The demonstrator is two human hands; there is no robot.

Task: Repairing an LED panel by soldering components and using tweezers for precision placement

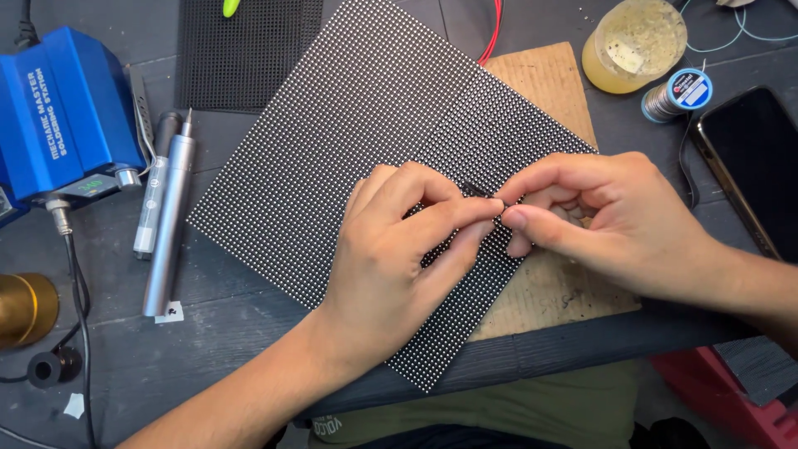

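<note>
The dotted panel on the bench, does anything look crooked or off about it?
Yes. The dotted panel lies turned at an angle, one corner overhanging the bench's near edge. Both hands, left and right, pinch a small dark part above it.

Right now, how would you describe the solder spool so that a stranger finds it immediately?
Start at the black dotted LED panel in the middle of the table. Go to its upper right, past the brown cardboard, to the yellowish jar. The solder spool lies just below it, small, with a blue-and-white round end.
</note>
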